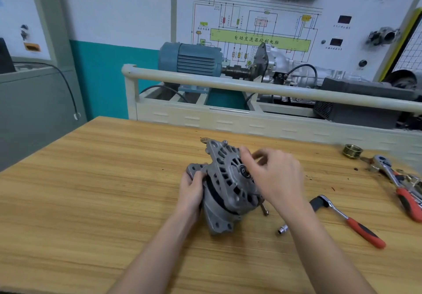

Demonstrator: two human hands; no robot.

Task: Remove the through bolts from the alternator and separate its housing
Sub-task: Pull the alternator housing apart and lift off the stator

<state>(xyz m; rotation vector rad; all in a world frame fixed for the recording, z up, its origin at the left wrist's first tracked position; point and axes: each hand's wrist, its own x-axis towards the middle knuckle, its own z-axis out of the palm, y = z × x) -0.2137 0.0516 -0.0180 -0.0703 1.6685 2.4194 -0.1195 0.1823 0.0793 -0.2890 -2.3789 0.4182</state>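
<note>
My left hand grips the alternator by its mounting ear on the bench. My right hand hovers, fingers loosely curled, seemingly empty. Heavy, rigid casting; I'd hold its ribbed rim.

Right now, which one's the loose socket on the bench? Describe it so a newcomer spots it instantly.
On the wooden bench, look right of the alternator, just beside the right forearm. The loose socket is a short chrome cylinder lying on its side below the head of the red-handled ratchet. Unlike the brass-coloured pulley at the far edge, it's silver and tiny.
</note>
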